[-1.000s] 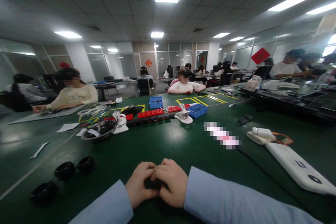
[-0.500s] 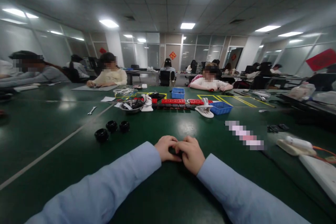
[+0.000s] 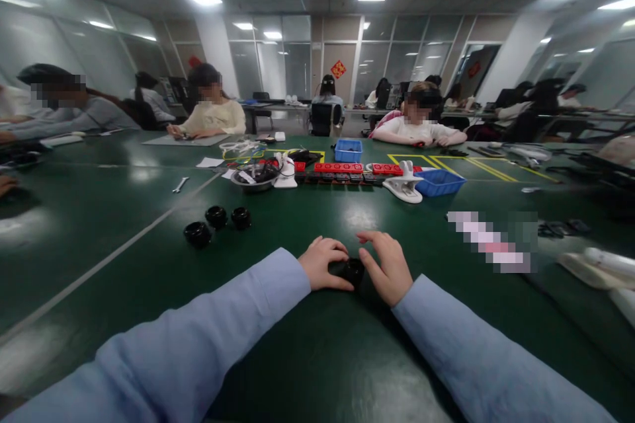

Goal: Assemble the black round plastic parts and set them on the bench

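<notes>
On the green table in front of me, my left hand [image 3: 323,264] curls its fingers and thumb around the left side of a small, glossy black round part [image 3: 355,269]. Much of that part is hidden by the fingers. My right hand [image 3: 389,268] is just to the right of it, with thumb and fingers apart; I see nothing held there. To the left stand three similar black round parts: a front one [image 3: 197,234], a rear one [image 3: 216,217] and a right one [image 3: 241,218].
Farther back are a bowl of cables [image 3: 255,178], red socket strips [image 3: 338,168], a white clip stand [image 3: 404,185] and a blue bin [image 3: 439,182]. A wrench [image 3: 181,184] lies at left. A pixelated strip [image 3: 489,243] lies at right. Several people sit around.
My right hand has opened and drawn away to the right from the black part, which now shows more. My left hand stays around it. The camera view has tilted downward.
</notes>
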Demonstrator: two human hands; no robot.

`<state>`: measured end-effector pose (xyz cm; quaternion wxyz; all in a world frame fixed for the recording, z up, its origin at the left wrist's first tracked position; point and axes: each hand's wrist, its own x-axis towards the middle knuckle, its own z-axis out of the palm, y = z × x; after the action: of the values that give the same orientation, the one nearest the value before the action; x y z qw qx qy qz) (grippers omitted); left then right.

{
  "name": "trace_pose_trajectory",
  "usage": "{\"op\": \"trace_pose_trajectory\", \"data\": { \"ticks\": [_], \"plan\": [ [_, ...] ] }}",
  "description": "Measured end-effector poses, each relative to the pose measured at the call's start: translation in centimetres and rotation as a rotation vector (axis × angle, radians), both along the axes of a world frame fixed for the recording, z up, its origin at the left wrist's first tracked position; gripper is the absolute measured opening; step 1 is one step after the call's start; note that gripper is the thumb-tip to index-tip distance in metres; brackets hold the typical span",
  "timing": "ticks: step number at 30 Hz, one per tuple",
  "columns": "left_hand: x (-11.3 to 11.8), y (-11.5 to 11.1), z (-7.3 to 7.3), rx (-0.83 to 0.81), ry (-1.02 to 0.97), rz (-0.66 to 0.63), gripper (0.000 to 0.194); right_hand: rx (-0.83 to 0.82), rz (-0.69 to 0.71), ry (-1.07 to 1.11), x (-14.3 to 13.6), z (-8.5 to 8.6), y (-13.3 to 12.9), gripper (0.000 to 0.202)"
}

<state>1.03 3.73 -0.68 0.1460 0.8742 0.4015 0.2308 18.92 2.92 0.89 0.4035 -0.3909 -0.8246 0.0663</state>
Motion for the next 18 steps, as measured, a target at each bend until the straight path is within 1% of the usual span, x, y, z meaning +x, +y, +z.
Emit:
{"op": "trace_pose_trajectory", "data": {
  "ticks": [4,7,9,11,13,14,16,18],
  "plan": [
    [0.0,-0.3,0.3,-0.039,0.006,0.012,0.043,-0.078,0.028,0.091,0.3,-0.4,-0.1,0.024],
    [0.1,-0.4,0.9,-0.083,0.035,0.032,0.041,-0.141,0.045,0.141,0.4,-0.4,-0.5,0.024],
    [0.2,-0.5,1.2,-0.130,0.056,0.050,0.040,-0.212,0.037,0.175,0.3,-0.3,-0.8,0.024],
    [0.2,-0.7,1.2,-0.169,0.061,0.069,0.040,-0.309,0.018,0.199,0.3,-0.3,-1.0,0.023],
    [-0.1,-1.0,0.6,-0.172,0.065,0.104,0.041,-0.398,-0.003,0.221,0.3,-0.8,-1.1,0.023],
    [-0.3,-1.3,0.1,-0.168,0.066,0.127,0.038,-0.429,-0.020,0.234,0.4,-1.2,-1.1,0.024],
    [-1.1,-1.9,-1.3,-0.163,0.068,0.139,0.035,-0.449,0.045,0.182,0.7,-2.3,-0.9,0.031],
    [-2.1,-2.6,-3.0,-0.197,0.084,0.129,0.027,-0.469,0.127,0.105,1.0,-3.5,-0.7,0.037]
  ]
}}
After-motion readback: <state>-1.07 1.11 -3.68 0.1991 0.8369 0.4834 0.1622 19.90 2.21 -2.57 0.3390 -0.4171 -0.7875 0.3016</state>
